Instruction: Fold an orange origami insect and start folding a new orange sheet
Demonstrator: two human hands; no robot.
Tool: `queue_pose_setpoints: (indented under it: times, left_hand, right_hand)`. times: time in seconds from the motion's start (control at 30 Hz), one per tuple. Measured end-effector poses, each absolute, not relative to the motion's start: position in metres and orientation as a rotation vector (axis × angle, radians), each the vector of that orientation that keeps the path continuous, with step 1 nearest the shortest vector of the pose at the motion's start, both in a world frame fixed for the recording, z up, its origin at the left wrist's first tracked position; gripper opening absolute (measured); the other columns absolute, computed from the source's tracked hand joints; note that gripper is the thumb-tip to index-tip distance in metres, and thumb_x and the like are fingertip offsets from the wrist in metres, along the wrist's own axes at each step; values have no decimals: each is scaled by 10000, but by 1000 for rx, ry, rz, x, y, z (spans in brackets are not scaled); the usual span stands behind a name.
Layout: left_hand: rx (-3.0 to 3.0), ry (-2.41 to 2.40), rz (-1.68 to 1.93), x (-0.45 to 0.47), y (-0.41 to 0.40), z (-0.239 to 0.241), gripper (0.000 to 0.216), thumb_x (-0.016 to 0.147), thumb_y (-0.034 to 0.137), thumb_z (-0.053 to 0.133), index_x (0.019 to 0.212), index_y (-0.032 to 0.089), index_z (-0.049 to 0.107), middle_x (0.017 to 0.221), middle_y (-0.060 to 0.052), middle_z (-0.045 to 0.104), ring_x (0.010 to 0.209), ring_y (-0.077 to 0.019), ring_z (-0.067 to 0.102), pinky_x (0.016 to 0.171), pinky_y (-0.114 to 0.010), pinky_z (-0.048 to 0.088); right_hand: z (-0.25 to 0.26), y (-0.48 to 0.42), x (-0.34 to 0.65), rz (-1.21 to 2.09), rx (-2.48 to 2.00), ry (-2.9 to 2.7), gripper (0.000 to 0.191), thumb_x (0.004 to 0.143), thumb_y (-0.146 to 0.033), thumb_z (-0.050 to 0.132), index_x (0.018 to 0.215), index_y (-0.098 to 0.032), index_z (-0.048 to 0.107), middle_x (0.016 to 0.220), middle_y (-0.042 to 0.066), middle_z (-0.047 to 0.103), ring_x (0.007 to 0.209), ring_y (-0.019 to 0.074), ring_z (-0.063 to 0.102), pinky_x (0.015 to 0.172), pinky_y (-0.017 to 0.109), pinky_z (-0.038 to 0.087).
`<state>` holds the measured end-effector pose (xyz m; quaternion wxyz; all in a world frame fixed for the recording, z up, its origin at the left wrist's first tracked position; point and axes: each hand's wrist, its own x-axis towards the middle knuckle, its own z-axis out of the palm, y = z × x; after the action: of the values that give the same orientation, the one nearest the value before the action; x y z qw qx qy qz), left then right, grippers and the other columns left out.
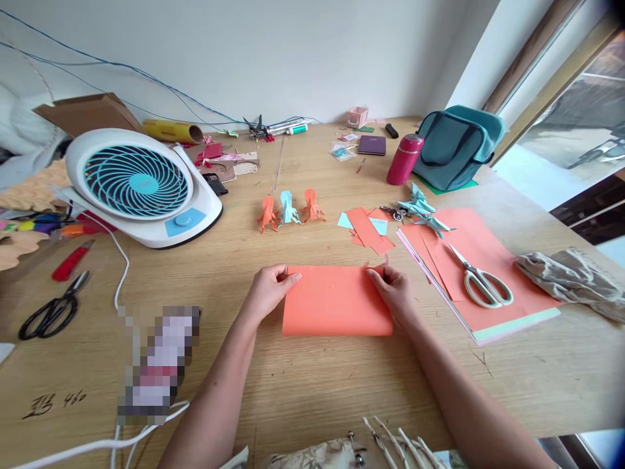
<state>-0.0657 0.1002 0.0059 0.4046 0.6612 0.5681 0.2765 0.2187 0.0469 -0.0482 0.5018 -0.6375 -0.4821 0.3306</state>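
Note:
A sheet of orange paper lies bent over on itself at the middle of the table, its rounded fold toward me. My left hand pinches its far left corner between thumb and fingers. At the far right corner, my right hand grips the same paper in the same way. Beyond it stand folded paper figures: an orange one, a light blue one and another orange one. Orange and blue paper strips lie in a loose pile past my right hand.
White-handled scissors rest on stacked coloured sheets at right, with blue folded figures by them. A pink bottle and teal bag stand behind. At left are a fan, black scissors and a blurred phone-like object near white cables.

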Motion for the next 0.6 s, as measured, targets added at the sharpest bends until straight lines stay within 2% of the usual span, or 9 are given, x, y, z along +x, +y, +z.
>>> queue_pose_setpoints:
  times: [0.2,0.4,0.6]
  left_hand:
    - [1654,1499,621,-76,74,-11,373,769,449,598,588,204,384,575,62,363,559,-102,323,536,-231,243]
    - [1662,1528,615,-81,64,-18,371,777,470,583,596,201,402,592,56,398,574,-107,363,547,-233,268]
    - [1723,1582,572,-80,62,-20,365,792,471,557,594,207,401,583,53,418,571,-116,385,554,-241,280]
  right_hand:
    - [-44,45,219,661,-1693,-1475,343,819,-444,612,598,-207,501,536,-53,363,539,116,320,521,261,233]
    - [-41,42,216,573,-1734,-1683,311,842,-411,545,607,-222,473,537,-47,384,527,128,355,536,270,253]
    - [-42,42,214,462,-1780,-1796,298,861,-381,524,615,-230,449,571,-21,480,541,141,397,550,275,278]
